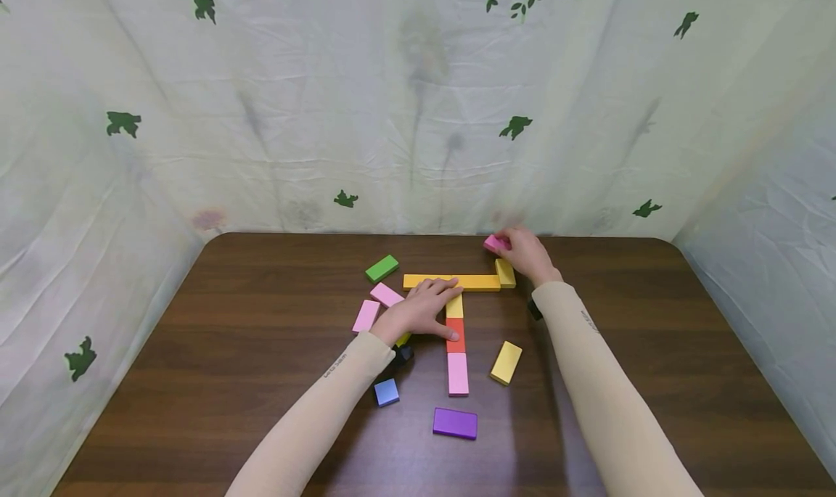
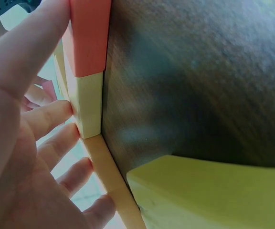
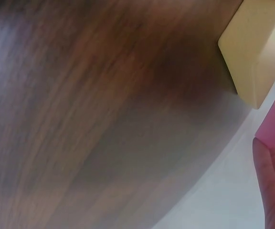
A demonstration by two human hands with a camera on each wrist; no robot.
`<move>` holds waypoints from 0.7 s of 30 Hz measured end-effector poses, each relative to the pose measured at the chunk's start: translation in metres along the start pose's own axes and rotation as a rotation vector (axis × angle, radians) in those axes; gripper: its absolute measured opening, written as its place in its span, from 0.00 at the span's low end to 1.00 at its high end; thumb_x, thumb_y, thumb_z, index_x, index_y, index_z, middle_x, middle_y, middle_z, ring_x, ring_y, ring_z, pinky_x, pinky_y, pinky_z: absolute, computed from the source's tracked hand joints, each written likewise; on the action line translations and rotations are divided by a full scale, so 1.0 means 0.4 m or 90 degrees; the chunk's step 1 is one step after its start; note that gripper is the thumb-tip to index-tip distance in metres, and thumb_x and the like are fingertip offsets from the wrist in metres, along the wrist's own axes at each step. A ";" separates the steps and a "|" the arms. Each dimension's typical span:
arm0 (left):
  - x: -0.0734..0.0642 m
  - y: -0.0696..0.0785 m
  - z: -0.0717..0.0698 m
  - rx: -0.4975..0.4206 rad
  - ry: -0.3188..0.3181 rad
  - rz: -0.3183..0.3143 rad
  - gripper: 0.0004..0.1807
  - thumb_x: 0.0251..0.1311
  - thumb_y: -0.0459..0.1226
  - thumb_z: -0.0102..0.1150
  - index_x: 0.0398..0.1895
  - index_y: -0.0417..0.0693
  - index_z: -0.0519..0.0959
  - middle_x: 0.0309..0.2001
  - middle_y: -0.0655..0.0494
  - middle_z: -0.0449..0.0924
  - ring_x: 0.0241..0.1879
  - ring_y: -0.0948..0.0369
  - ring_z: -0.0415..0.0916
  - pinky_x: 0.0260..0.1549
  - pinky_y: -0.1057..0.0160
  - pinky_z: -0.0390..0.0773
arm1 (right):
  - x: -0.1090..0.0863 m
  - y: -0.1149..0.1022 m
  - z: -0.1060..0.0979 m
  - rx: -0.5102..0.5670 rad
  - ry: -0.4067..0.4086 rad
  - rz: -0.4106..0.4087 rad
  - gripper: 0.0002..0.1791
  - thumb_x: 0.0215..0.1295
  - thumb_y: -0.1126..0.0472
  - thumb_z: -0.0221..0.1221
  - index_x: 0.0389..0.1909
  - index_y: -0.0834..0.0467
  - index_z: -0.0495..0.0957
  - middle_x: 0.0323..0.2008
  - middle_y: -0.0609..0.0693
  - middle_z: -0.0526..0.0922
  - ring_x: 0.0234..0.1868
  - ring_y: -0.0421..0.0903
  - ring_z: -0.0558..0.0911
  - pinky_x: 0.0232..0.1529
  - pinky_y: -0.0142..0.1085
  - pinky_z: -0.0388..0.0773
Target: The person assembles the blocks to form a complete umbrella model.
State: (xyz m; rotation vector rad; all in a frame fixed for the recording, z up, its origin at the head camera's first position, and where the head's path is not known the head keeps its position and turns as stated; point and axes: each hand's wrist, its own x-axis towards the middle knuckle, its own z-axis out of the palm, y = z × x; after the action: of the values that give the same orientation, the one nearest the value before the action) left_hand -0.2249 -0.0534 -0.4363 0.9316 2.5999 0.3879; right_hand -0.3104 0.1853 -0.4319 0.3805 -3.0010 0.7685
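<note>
My right hand [image 1: 525, 256] pinches a pink block [image 1: 494, 244] near the table's far edge, just beyond a pale yellow block [image 1: 505, 273]. That yellow block sits at the right end of a long orange-yellow bar [image 1: 483, 284]. A column runs from the bar toward me: a pale yellow block [image 1: 454, 307], a red block [image 1: 455, 346] and a pink block [image 1: 459, 375]. Spread over the bar and column, my left hand [image 1: 421, 311] has its thumb at the red block and its fingertips along the bar and the column's yellow block.
Left of the column lie a green block [image 1: 382, 268], two loose pink blocks [image 1: 366, 315], a yellow-green block [image 2: 214, 195], a black piece [image 1: 405, 354] and a blue block [image 1: 387, 392]. A purple block [image 1: 455, 424] lies nearest me; a loose yellow block [image 1: 506, 363] is at right.
</note>
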 end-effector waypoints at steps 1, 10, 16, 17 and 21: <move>0.000 0.000 0.000 0.002 0.000 -0.001 0.48 0.53 0.55 0.66 0.74 0.49 0.56 0.74 0.51 0.48 0.70 0.45 0.46 0.66 0.44 0.48 | 0.001 -0.001 0.001 -0.003 -0.001 0.001 0.18 0.65 0.60 0.61 0.53 0.66 0.77 0.47 0.61 0.79 0.46 0.56 0.74 0.54 0.48 0.71; -0.006 0.000 -0.004 -0.003 0.004 0.002 0.48 0.53 0.55 0.66 0.74 0.48 0.57 0.74 0.51 0.49 0.70 0.44 0.46 0.65 0.43 0.48 | 0.007 -0.019 0.009 -0.036 -0.003 -0.005 0.18 0.65 0.60 0.61 0.51 0.66 0.78 0.47 0.61 0.79 0.47 0.56 0.75 0.54 0.49 0.71; -0.007 0.002 -0.005 -0.011 0.009 0.008 0.48 0.54 0.55 0.66 0.74 0.48 0.57 0.74 0.51 0.49 0.70 0.45 0.47 0.65 0.43 0.49 | 0.010 -0.022 0.016 -0.055 -0.002 -0.001 0.16 0.65 0.61 0.61 0.50 0.66 0.79 0.44 0.60 0.80 0.44 0.54 0.75 0.51 0.47 0.73; -0.007 0.002 -0.005 -0.011 0.008 0.008 0.48 0.54 0.55 0.66 0.74 0.48 0.57 0.74 0.51 0.49 0.70 0.45 0.46 0.65 0.43 0.49 | 0.011 -0.021 0.018 -0.059 -0.003 0.000 0.16 0.65 0.61 0.61 0.49 0.66 0.79 0.44 0.60 0.80 0.43 0.54 0.75 0.50 0.47 0.73; -0.007 0.001 -0.004 -0.011 0.005 0.006 0.48 0.54 0.55 0.66 0.74 0.48 0.56 0.74 0.51 0.48 0.71 0.46 0.46 0.65 0.43 0.48 | 0.014 -0.020 0.022 -0.071 -0.011 -0.002 0.13 0.66 0.64 0.59 0.48 0.67 0.79 0.42 0.61 0.78 0.41 0.54 0.75 0.48 0.46 0.74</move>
State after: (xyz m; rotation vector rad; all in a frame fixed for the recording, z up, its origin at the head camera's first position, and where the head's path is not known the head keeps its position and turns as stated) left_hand -0.2233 -0.0551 -0.4338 0.9381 2.5962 0.4166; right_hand -0.3134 0.1730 -0.4353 0.3886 -3.0409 0.5975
